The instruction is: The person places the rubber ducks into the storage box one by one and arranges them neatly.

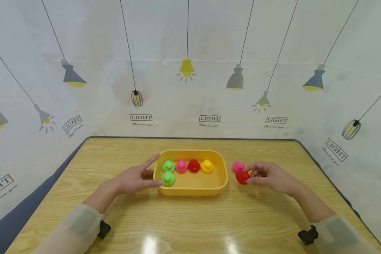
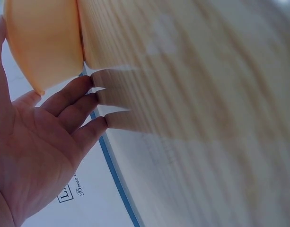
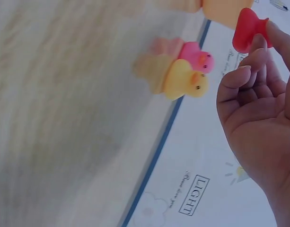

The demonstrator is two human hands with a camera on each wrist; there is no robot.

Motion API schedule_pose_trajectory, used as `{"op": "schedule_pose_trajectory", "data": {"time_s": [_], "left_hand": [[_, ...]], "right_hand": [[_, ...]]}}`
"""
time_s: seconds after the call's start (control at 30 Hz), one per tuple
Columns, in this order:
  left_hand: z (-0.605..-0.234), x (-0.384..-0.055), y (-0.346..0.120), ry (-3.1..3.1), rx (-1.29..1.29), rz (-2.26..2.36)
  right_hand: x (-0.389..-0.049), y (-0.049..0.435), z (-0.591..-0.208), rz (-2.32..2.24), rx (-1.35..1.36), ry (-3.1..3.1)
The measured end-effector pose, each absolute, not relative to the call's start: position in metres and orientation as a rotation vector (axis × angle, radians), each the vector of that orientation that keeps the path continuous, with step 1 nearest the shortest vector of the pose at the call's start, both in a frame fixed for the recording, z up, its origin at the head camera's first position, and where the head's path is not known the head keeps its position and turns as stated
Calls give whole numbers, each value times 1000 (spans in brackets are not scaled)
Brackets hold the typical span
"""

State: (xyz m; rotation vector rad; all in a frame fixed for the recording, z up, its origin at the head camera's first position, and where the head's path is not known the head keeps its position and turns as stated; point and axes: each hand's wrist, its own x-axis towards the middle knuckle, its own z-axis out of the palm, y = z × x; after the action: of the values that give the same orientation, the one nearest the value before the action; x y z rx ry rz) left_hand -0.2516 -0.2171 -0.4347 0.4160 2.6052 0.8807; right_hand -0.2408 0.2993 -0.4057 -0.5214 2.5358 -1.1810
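Observation:
My right hand (image 1: 271, 177) pinches a red rubber duck (image 1: 242, 178) between thumb and fingers, to the right of the yellow-orange plastic tub (image 1: 190, 191). In the right wrist view the duck is held up, clear of the table. My left hand (image 1: 131, 180) lies at the tub's left end, thumb and index finger spread at its rim, the other fingers down by the tabletop. Inside the tub sit two green ducks (image 1: 168, 179), a pink duck (image 1: 181, 166), another red duck (image 1: 194, 166) and a yellow duck (image 1: 207, 166).
Outside the tub on the right, a pink duck (image 1: 237, 166) and a yellow duck (image 3: 185, 81) stand side by side on the wooden table (image 1: 184, 222). The right hand mostly hides the yellow one in the head view. A lamp-printed wall covering (image 1: 165, 98) rises behind.

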Motion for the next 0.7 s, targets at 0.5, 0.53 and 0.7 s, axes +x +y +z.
{"op": "schedule_pose_trajectory", "data": {"time_s": [0.5,0.53,0.7], "left_hand": [[-435,-251,-219,2601,420,893],[-435,-251,-219,2599,421,895],[-436,-252,-219,2601,422,890]], "right_hand": [[-248,245,-378,-1182,-621,2532],[-249,241,-379,-1182,-633,2531],[-256,222,-382,-1185,-669,2512]]}}
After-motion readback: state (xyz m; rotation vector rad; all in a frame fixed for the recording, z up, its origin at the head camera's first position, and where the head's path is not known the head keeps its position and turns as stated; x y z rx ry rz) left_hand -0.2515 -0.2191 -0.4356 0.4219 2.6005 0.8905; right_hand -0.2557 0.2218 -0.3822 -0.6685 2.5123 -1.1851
